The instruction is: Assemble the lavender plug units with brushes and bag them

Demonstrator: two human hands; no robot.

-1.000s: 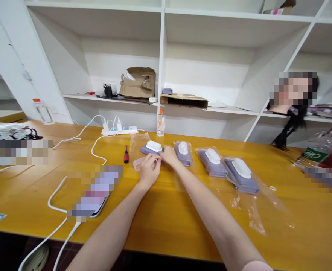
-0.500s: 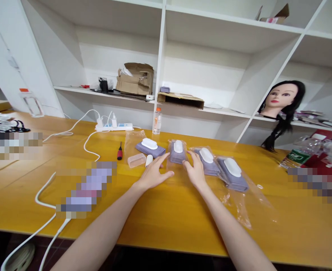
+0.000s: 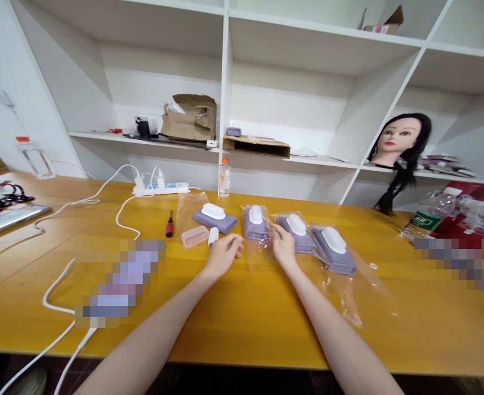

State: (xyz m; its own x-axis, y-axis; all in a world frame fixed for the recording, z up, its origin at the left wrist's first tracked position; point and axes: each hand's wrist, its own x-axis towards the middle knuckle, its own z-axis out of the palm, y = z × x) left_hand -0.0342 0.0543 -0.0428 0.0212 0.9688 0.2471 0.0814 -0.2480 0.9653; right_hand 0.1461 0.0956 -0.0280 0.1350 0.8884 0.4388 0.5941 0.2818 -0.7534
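Several purple-grey folded packs with white oval caps stand in a row on the table. The leftmost pack (image 3: 221, 222) lies on clear film, beside a translucent lid (image 3: 195, 236) and a small white cylinder (image 3: 213, 236). My left hand (image 3: 223, 257) is just in front of the cylinder, its fingers curled in, with nothing visible in them. Fingertips of my right hand (image 3: 283, 246) pinch the edge of the clear plastic bag (image 3: 262, 245) around the second pack (image 3: 255, 229). Right of that hand lie a third pack (image 3: 303, 244) and a fourth pack (image 3: 341, 262), also in clear bags.
A red-handled screwdriver (image 3: 169, 227) lies left of the packs. Behind are a white power strip (image 3: 172, 188) with cables and a small orange-capped bottle (image 3: 224, 181). A larger bottle (image 3: 425, 219) is at right. White shelves (image 3: 291, 99) rise behind the table.
My left hand's spread fingers have curled in, and it has moved slightly down, away from the second pack. My right fingers have drawn together at that pack's bag. The view has shifted slightly.
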